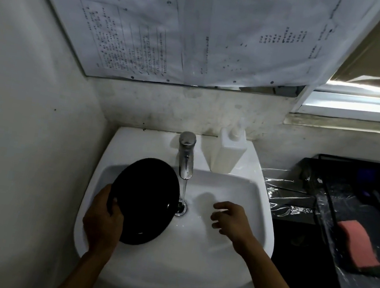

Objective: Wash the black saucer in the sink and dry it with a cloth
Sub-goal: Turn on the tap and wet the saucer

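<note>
Over sink [233,270], left hand [101,224] grips saucer [147,199] rim

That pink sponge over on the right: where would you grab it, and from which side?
Across its two long sides, near the middle, coming from above. The sponge lies flat on the dark counter right of the sink, its top face bare, so a pinch over the narrow width should hold. The right hand is open and nearest; the left hand holds the saucer.
</note>
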Demonstrator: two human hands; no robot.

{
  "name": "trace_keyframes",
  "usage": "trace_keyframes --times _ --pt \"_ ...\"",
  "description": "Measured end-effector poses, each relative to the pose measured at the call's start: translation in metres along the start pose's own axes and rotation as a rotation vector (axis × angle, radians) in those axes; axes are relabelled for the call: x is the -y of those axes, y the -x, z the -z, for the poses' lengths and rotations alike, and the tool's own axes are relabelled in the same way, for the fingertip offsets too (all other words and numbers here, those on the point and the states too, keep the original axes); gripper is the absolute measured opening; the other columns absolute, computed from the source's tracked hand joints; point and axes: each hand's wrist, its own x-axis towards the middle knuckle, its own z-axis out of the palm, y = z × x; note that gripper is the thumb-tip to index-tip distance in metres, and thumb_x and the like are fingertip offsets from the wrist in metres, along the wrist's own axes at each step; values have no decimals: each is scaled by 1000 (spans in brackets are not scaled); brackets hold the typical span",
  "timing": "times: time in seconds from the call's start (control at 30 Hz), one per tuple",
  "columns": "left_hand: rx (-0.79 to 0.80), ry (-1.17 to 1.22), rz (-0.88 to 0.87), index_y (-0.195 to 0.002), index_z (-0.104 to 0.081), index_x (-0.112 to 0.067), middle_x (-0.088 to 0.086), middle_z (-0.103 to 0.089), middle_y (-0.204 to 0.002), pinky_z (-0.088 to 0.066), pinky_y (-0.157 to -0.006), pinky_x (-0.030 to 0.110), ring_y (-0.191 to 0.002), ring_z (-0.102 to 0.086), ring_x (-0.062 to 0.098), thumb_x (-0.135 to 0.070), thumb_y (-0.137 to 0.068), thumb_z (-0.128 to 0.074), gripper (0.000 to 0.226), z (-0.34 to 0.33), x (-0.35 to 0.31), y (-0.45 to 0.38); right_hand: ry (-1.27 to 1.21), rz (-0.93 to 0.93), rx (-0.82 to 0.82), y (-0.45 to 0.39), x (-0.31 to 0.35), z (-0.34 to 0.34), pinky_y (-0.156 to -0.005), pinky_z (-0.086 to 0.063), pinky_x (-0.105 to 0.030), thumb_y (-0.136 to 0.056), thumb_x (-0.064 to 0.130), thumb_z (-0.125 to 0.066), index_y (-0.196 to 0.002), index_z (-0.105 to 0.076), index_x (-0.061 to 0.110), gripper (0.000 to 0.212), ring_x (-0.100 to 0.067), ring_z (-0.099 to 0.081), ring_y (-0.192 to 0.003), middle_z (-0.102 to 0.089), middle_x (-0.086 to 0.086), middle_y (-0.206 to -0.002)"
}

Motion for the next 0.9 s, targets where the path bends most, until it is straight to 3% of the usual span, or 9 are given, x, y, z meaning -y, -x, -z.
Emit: trace_keyframes --times 0.2,0.47,0.53,0.77,0.9 --pt "204 52 289 -128 -58 -17 9 -67 -109 -52 -78 36 -88 -60 23 -3 -95 -49 37 -3 12 -3 17 63 16 1 15 2 -60 -46 -27 -84 5 -60 -106 -65 13 24 -20 -66 -65 -71 -16 -94" --pt "407 129 632 -128 -58 -12 14 -62 -123 -53 -91 41 -99 -59 28 -4 -92 -58 38 -60 26 21 55 90 16 11 25 5 -57 -46 -24 -87 8 -61 -99 -67 11 13 -18 -65 -63 -71 -12 -86" --pt "434 114 672 -128 -58 -8 16 -62 -124 -52 -91 40 -104 -60 33 -5 -90 -60 38 -71 26 26 18 144 34 15 46 -2 -55 -47 -25 -92 14 -59 -88 -68 12 10 -19 -62 -61 -69 -10 -79" --pt "482 123 743 -122 -62 -5 18 -64 -121 -50 -91 38 -108 -60 36 -8 -89 -64 33 -94 22 36 -67 254 -3 4 144 -36 -53 -46 -24 -94 42 -56 -71 -64 9 41 -21 -62 -54 -67 -11 -68" --pt "534 200 797 -127 -60 -9 16 -63 -125 -50 -96 43 -109 -61 34 -9 -91 -61 35 -101 27 35 -138 124 62 -9 158 -54 -49 -44 -25 -92 40 -57 -90 -62 7 34 -21 -57 -49 -65 -12 -73"
